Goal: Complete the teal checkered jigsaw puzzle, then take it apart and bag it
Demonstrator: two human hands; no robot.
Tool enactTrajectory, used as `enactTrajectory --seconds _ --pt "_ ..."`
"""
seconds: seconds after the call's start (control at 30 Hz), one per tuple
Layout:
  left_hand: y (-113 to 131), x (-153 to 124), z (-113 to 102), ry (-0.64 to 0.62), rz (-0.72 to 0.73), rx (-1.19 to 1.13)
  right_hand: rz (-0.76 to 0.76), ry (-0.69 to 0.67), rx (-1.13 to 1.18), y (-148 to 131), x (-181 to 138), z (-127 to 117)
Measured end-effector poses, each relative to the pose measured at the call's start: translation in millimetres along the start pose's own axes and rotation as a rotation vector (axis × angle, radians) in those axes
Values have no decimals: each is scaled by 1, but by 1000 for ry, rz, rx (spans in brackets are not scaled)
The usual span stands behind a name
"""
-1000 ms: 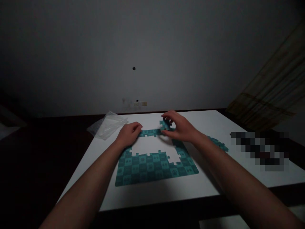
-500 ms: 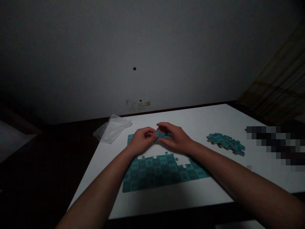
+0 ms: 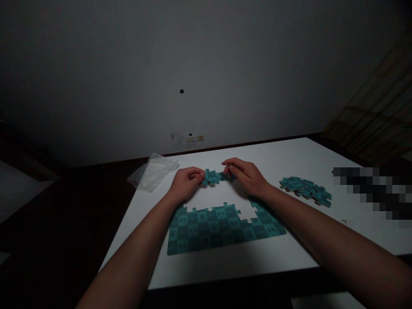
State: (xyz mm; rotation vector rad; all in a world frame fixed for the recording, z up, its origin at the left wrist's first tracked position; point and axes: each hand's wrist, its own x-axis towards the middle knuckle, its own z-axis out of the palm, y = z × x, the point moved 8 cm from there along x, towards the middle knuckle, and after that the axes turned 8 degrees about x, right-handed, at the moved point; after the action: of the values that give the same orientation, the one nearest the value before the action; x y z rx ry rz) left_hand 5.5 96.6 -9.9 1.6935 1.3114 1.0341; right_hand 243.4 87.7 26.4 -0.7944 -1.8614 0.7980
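A short run of teal jigsaw puzzle pieces lies between my hands, over the far part of the white table. My left hand pinches its left end between thumb and fingers. At the right end, my right hand has its thumb and a finger closed on a darker piece, index finger stretched out above; its exact grip is partly hidden. Nearer to me lies the joined part of the jigsaw puzzle, a checkered teal sheet with a knobbed upper edge and a notch at its right.
A pile of loose puzzle pieces sits to the right on the white table. A clear plastic bag hangs over the left edge. Behind the table stands a wall with sockets. A pixelated dark patch covers the right side.
My hands have moved apart, the left going left and the right going right and slightly up. More of the run of pieces between them now shows.
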Motion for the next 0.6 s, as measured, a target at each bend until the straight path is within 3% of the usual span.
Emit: enactTrajectory --seconds 0.17,0.27,0.6 --pt "-14 10 -46 155 3 100 58 89 -103 9 1 -15" --pt "-26 12 -61 191 -45 88 72 78 -164 12 0 -18" --pt "-38 13 -57 196 -73 30 121 14 -344 20 -1 -12"
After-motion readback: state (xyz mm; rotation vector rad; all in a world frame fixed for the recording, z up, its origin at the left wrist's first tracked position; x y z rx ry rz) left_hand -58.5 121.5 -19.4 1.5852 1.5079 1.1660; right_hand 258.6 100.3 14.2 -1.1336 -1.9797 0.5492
